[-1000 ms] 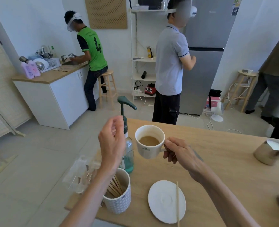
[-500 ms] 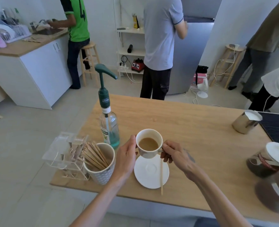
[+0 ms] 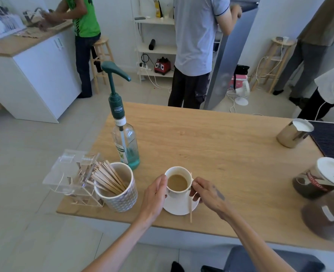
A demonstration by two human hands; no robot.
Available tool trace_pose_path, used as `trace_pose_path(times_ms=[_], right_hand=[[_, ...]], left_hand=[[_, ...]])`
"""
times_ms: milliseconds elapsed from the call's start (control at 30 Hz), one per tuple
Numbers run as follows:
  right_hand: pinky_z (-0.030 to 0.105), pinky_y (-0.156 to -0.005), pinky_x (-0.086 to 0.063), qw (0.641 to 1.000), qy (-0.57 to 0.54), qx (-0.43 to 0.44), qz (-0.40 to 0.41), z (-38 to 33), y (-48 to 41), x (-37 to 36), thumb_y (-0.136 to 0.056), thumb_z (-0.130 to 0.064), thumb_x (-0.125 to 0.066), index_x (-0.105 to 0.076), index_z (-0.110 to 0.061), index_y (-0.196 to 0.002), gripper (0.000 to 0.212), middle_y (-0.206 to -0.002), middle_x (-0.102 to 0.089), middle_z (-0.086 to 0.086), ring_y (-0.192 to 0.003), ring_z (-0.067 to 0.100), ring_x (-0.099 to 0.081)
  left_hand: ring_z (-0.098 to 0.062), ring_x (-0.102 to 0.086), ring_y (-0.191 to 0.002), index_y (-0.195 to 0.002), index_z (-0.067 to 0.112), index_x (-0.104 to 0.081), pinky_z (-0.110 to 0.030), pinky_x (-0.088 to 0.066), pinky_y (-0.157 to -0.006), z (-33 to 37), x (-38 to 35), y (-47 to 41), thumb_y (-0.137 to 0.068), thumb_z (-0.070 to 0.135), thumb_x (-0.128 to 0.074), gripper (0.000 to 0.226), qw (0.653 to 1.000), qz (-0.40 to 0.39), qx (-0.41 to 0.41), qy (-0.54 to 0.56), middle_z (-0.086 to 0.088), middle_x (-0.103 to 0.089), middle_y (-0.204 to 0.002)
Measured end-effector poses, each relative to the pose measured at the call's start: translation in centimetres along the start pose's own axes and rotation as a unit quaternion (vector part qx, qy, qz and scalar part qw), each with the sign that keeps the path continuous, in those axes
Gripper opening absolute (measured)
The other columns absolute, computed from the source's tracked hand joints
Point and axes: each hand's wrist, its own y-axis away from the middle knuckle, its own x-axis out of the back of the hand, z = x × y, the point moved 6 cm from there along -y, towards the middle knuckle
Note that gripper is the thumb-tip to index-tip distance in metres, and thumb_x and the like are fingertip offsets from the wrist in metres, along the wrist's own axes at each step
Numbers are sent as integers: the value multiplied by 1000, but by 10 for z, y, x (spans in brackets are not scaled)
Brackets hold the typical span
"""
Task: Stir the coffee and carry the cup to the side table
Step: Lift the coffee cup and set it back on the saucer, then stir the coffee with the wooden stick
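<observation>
A white cup [image 3: 178,183] of milky coffee stands on a white saucer [image 3: 178,206] near the front edge of the wooden table [image 3: 221,154]. My right hand [image 3: 207,193] pinches the cup's handle on its right side. My left hand [image 3: 155,195] cups the left wall of the cup with its fingers against it. A wooden stir stick [image 3: 190,205] lies across the right part of the saucer, partly under my right hand.
A patterned mug of wooden stir sticks [image 3: 116,188] and a clear plastic holder [image 3: 72,173] stand left of the cup. Behind them is a pump syrup bottle [image 3: 123,134]. A steel milk jug [image 3: 294,133] and blurred jars [image 3: 319,179] are on the right. Several people stand beyond the table.
The cup came down from mid-air onto the saucer. My left hand dropped from beside the bottle to the cup's left side. The view tilted down toward the table.
</observation>
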Motion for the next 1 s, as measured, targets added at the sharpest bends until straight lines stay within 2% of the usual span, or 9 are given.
trace_pose_path(times_ms=[100,167,300,467,567,667,800,933,1000], right_hand=[[28,-65,-49,1000,-2,-2,0,7,-3,-1,-104,-24,-40,-60,-17,-87,27,-93,-74,10,-70,10,-64],[25,-63,-48,1000,-4,-3,1,11,-4,-1,-104,-23,-40,-60,-17,-87,27,-92,-74,11,-68,9,-64],[19,-57,-47,1000,-11,0,3,16,-7,-2,-103,-20,-41,-60,-17,-83,28,-91,-74,15,-64,9,-63],[17,-55,-47,1000,-7,-4,1,22,-10,-3,-103,-21,-42,-61,-18,-84,27,-89,-75,13,-65,9,-64],[18,-56,-48,1000,-4,-6,-2,26,-12,-5,-103,-23,-43,-62,-18,-84,27,-88,-75,10,-65,8,-64],[15,-55,-48,1000,0,-8,-6,28,-12,-5,-103,-23,-43,-63,-15,-90,26,-92,-75,11,-65,8,-64],[17,-56,-49,1000,1,-13,-15,29,-13,-3,-103,-27,-43,-63,-14,-98,25,-94,-75,7,-67,9,-65],[20,-58,-50,1000,0,-16,-26,32,-13,-2,-102,-36,-46,-60,-21,-104,21,-93,-75,2,-69,9,-66],[22,-60,-51,1000,11,-13,-25,33,-13,2,-100,-41,-47,-59,-23,-106,22,-92,-75,2,-69,10,-66]], left_hand=[[20,-61,-94,-91,75,-64,-37,-60,-93,-2,-3,1,-113,41,-39,48,1000,-19,5,-6,39,-69,-93],[21,-61,-96,-95,73,-65,-31,-60,-92,-4,-5,1,-113,41,-39,45,999,-30,4,-12,40,-69,-96],[13,-64,-98,-109,53,-67,-39,-61,-96,-9,-7,2,-112,42,-41,28,999,-37,9,-4,17,-74,-111],[14,-64,-104,-115,52,-65,-37,-58,-99,-12,-8,3,-110,42,-48,20,999,-47,4,-21,33,-72,-111],[11,-68,-108,-121,47,-67,-33,-57,-99,-15,-8,2,-106,43,-58,18,998,-59,-2,-11,28,-75,-114],[4,-70,-116,-129,43,-66,-37,-58,-104,-21,-7,0,-96,44,-72,34,997,-64,-23,-31,22,-76,-121],[6,-67,-121,-128,51,-60,-33,-59,-102,-26,-4,-3,-78,44,-90,59,992,-65,-52,-91,29,-73,-124],[3,-61,-127,-145,42,-54,-38,-55,-109,-37,0,-10,-59,58,-94,96,985,-50,-53,-158,27,-68,-132],[-3,-58,-131,-149,38,-51,-41,-51,-112,-41,1,-16,-54,61,-94,107,978,-50,-56,-197,22,-63,-139]])
